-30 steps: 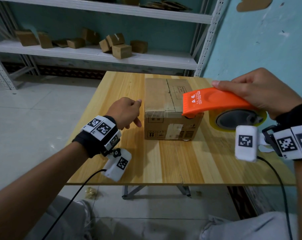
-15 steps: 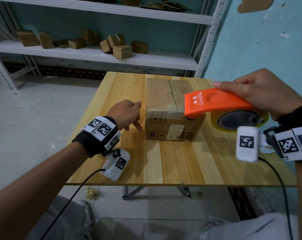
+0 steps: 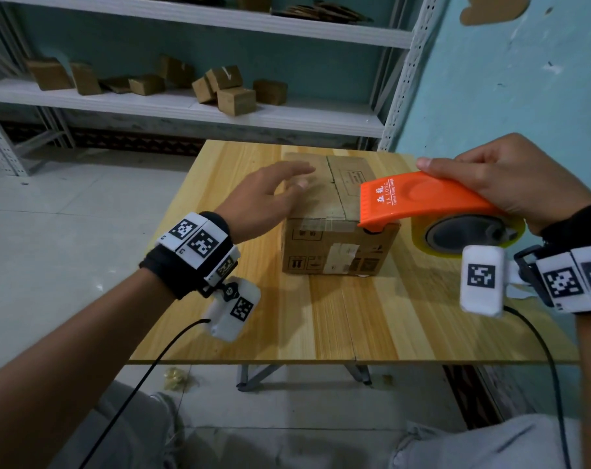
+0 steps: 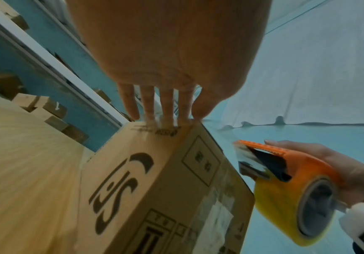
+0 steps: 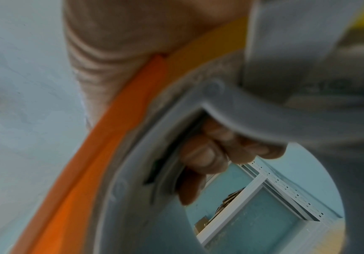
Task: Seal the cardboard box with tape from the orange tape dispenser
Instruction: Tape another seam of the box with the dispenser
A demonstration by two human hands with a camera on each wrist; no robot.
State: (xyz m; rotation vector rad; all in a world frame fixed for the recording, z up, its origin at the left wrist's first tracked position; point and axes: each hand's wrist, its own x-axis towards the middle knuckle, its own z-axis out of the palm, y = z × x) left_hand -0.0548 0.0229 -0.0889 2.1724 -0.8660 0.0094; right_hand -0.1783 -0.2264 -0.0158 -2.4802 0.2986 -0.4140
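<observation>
Left hand [image 3: 267, 194] flat, fingers straight, on cardboard box [image 3: 334, 245] top. Right hand [image 3: 510, 177] grips orange tape dispenser [image 3: 422, 204] above the box's right edge.

L hand [image 4: 172, 51] fingers [image 4: 167, 110] straight on box [image 4: 155, 180] top, orange dispenser [image 4: 289, 173] beside

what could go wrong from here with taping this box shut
1. The left hand lies flat with straight fingers on the cardboard box near the centre seam; the tape path probably runs close to those fingers, so tape could catch them.
2. The right hand holds the orange tape dispenser at the box's near right corner, off the seam; starting there may lay the tape crooked.
3. The box looks small and may slide on the table once tape is pulled.
</observation>
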